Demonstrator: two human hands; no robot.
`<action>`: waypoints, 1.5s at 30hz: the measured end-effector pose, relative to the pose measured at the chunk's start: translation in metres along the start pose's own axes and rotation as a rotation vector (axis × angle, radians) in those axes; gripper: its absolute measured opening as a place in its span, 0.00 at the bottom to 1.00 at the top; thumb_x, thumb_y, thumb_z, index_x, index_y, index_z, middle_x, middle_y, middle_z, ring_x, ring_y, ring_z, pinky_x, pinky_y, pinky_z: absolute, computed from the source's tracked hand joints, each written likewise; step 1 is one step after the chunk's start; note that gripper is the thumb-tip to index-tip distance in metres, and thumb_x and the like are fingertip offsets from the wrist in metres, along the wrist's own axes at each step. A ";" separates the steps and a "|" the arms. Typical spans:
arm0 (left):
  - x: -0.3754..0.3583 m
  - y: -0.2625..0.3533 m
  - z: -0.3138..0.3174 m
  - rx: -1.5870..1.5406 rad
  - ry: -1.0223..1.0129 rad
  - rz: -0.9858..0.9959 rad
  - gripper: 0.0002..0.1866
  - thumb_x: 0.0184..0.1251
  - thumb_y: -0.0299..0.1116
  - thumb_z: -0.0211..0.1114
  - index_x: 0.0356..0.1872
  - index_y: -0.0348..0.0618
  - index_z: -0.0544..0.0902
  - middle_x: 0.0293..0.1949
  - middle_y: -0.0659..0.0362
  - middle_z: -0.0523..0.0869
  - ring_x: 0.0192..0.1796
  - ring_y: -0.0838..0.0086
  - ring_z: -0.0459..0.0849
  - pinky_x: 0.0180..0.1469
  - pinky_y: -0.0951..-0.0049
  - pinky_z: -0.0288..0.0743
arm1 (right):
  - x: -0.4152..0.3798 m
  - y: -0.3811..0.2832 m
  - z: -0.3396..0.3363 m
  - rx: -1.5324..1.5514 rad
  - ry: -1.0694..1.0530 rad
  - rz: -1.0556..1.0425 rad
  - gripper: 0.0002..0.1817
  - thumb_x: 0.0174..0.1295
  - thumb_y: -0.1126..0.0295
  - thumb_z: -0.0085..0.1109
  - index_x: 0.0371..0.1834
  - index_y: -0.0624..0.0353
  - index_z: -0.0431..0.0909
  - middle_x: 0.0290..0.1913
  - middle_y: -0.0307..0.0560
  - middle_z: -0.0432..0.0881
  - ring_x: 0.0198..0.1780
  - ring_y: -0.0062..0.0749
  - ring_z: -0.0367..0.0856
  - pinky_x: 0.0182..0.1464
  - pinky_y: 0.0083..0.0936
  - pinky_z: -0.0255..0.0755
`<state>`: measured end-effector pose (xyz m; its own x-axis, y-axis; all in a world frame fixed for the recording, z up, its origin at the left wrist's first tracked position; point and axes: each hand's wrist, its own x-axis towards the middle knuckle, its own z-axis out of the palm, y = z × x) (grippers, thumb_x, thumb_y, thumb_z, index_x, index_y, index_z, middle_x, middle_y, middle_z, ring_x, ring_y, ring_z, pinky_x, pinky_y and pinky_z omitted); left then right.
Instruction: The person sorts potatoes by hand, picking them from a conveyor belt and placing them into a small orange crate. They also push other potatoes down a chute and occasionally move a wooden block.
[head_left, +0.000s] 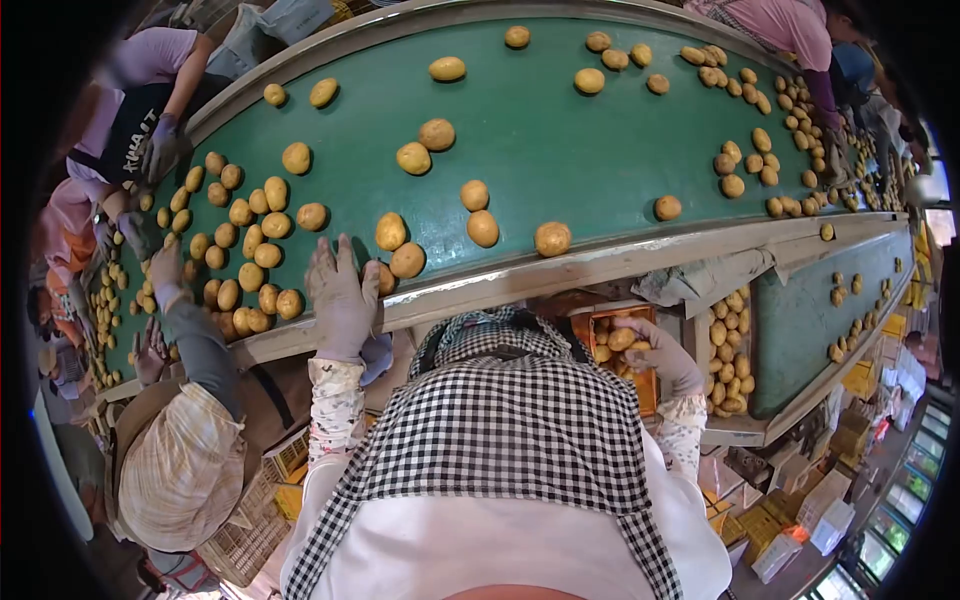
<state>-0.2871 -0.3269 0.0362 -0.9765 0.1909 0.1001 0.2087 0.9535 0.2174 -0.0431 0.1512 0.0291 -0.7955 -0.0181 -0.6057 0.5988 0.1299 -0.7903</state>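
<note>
Many yellow-brown potatoes lie on a green conveyor belt [560,130]. My left hand [342,300], in a pale glove, rests over the belt's near edge with its fingers spread. Just right of its fingertips sits a potato [390,231], with another potato [407,260] below that one. At the right, my right hand [668,358], also gloved, is curled round a potato [622,339] above an orange crate [648,392] that holds more potatoes.
A metal rail [500,284] runs along the belt's near side. Right of the crate, a wooden bin holds piled potatoes [728,350], beside a second green belt [800,330]. Co-workers' gloved hands reach onto the belt at the left and far right.
</note>
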 end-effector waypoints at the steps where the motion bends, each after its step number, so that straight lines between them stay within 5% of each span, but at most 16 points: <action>1: -0.001 0.004 0.000 0.004 -0.044 -0.009 0.35 0.79 0.53 0.57 0.76 0.39 0.70 0.77 0.36 0.66 0.80 0.42 0.62 0.81 0.44 0.51 | -0.002 0.035 -0.015 -0.335 0.148 0.014 0.29 0.66 0.67 0.69 0.70 0.62 0.75 0.51 0.49 0.87 0.46 0.25 0.85 0.43 0.21 0.77; 2: -0.003 0.013 -0.001 0.010 -0.090 -0.019 0.36 0.78 0.54 0.57 0.77 0.39 0.69 0.77 0.36 0.66 0.80 0.42 0.62 0.81 0.44 0.51 | 0.000 0.051 -0.020 -0.669 0.295 0.028 0.26 0.66 0.69 0.68 0.68 0.62 0.77 0.50 0.48 0.88 0.46 0.25 0.86 0.46 0.23 0.79; 5: -0.005 0.045 0.009 0.053 -0.084 0.074 0.37 0.77 0.54 0.59 0.77 0.39 0.69 0.76 0.37 0.68 0.79 0.42 0.64 0.80 0.44 0.53 | 0.002 -0.053 0.005 -0.483 0.371 0.098 0.20 0.67 0.69 0.66 0.62 0.63 0.82 0.49 0.48 0.89 0.48 0.27 0.88 0.53 0.26 0.79; 9: -0.008 0.107 0.003 -0.157 -0.156 0.408 0.36 0.76 0.52 0.60 0.77 0.40 0.69 0.76 0.39 0.68 0.79 0.44 0.64 0.80 0.44 0.55 | 0.046 -0.140 0.056 -0.379 0.344 -0.319 0.16 0.69 0.69 0.64 0.58 0.62 0.84 0.51 0.52 0.89 0.51 0.34 0.88 0.56 0.29 0.79; 12: -0.007 0.136 0.006 -0.290 -0.179 0.569 0.34 0.76 0.48 0.60 0.77 0.41 0.69 0.77 0.40 0.67 0.79 0.45 0.64 0.80 0.45 0.56 | 0.111 -0.172 0.095 -0.678 0.482 -0.917 0.16 0.64 0.63 0.68 0.53 0.56 0.85 0.50 0.50 0.87 0.53 0.48 0.86 0.56 0.42 0.79; 16: 0.003 0.128 -0.019 -0.530 -0.125 0.393 0.30 0.76 0.44 0.60 0.74 0.39 0.73 0.74 0.39 0.70 0.77 0.43 0.66 0.80 0.46 0.55 | 0.157 -0.165 0.112 -0.897 0.233 -0.594 0.17 0.68 0.57 0.60 0.54 0.51 0.85 0.52 0.49 0.83 0.57 0.50 0.81 0.61 0.41 0.76; 22: -0.003 0.089 0.006 -0.112 -0.012 0.188 0.33 0.77 0.46 0.60 0.75 0.37 0.70 0.74 0.39 0.71 0.78 0.48 0.66 0.81 0.46 0.52 | 0.155 -0.170 0.099 -0.671 0.111 -0.584 0.14 0.66 0.62 0.65 0.53 0.50 0.86 0.55 0.49 0.83 0.59 0.52 0.80 0.64 0.43 0.74; 26: -0.011 0.099 0.009 -0.113 -0.095 0.176 0.39 0.76 0.48 0.62 0.77 0.30 0.65 0.75 0.39 0.70 0.79 0.48 0.65 0.81 0.45 0.52 | 0.143 -0.160 0.083 0.120 0.121 -0.550 0.16 0.71 0.62 0.65 0.54 0.61 0.86 0.57 0.48 0.87 0.63 0.36 0.82 0.68 0.31 0.72; 29: -0.013 0.109 0.015 -0.125 -0.108 0.212 0.39 0.77 0.49 0.61 0.78 0.30 0.64 0.75 0.39 0.70 0.78 0.48 0.67 0.81 0.46 0.54 | 0.101 -0.162 0.040 0.325 0.025 -0.445 0.17 0.76 0.62 0.60 0.55 0.65 0.86 0.58 0.47 0.88 0.63 0.31 0.81 0.69 0.27 0.71; 30: -0.012 0.113 0.013 -0.116 -0.119 0.230 0.39 0.78 0.49 0.59 0.78 0.31 0.63 0.74 0.39 0.71 0.77 0.48 0.68 0.81 0.47 0.55 | 0.092 -0.149 0.022 0.170 -0.003 -0.526 0.16 0.78 0.64 0.56 0.56 0.64 0.85 0.53 0.44 0.88 0.55 0.29 0.84 0.60 0.25 0.77; 32: -0.010 0.121 0.011 -0.102 -0.121 0.263 0.39 0.78 0.49 0.60 0.79 0.31 0.63 0.74 0.39 0.71 0.75 0.48 0.70 0.80 0.47 0.55 | 0.043 -0.146 -0.006 0.043 -0.057 -0.194 0.13 0.77 0.67 0.58 0.54 0.63 0.86 0.49 0.40 0.88 0.50 0.24 0.82 0.52 0.24 0.78; 33: -0.011 0.126 0.010 -0.095 -0.117 0.276 0.39 0.76 0.49 0.61 0.79 0.32 0.63 0.74 0.40 0.71 0.75 0.49 0.70 0.81 0.46 0.54 | 0.027 -0.138 -0.024 -0.084 -0.096 -0.031 0.15 0.73 0.65 0.65 0.55 0.63 0.86 0.48 0.40 0.88 0.48 0.26 0.84 0.50 0.26 0.78; 35: -0.010 0.136 0.009 -0.081 -0.113 0.308 0.39 0.75 0.48 0.63 0.78 0.33 0.65 0.73 0.41 0.72 0.74 0.49 0.71 0.81 0.45 0.53 | 0.003 -0.106 -0.054 -0.449 -0.160 -0.120 0.18 0.67 0.61 0.69 0.56 0.59 0.86 0.50 0.47 0.90 0.52 0.27 0.87 0.54 0.28 0.79; 38: -0.003 0.153 0.003 -0.114 -0.115 0.382 0.36 0.75 0.46 0.64 0.76 0.35 0.69 0.71 0.43 0.75 0.73 0.49 0.72 0.81 0.45 0.54 | -0.023 -0.099 -0.067 -0.868 0.205 0.091 0.21 0.66 0.61 0.70 0.59 0.59 0.84 0.50 0.47 0.90 0.51 0.27 0.87 0.53 0.26 0.78; 42: 0.003 0.173 -0.005 -0.370 -0.140 0.467 0.29 0.76 0.42 0.62 0.72 0.37 0.75 0.69 0.43 0.78 0.73 0.49 0.73 0.81 0.46 0.56 | 0.003 -0.117 -0.085 -0.186 0.322 -0.144 0.26 0.67 0.60 0.69 0.65 0.58 0.81 0.55 0.52 0.88 0.54 0.46 0.87 0.58 0.39 0.78; 45: 0.005 0.191 -0.012 -0.470 -0.152 0.486 0.26 0.77 0.37 0.60 0.72 0.37 0.75 0.71 0.43 0.76 0.76 0.49 0.70 0.81 0.49 0.56 | 0.063 -0.136 -0.087 -0.326 0.570 -0.416 0.27 0.69 0.60 0.66 0.69 0.59 0.78 0.63 0.57 0.83 0.59 0.50 0.84 0.61 0.44 0.78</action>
<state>-0.2516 -0.1470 0.0900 -0.7559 0.6341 0.1631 0.5923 0.5560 0.5832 -0.1824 0.2188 0.1061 -0.9266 0.3721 -0.0543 0.2533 0.5109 -0.8215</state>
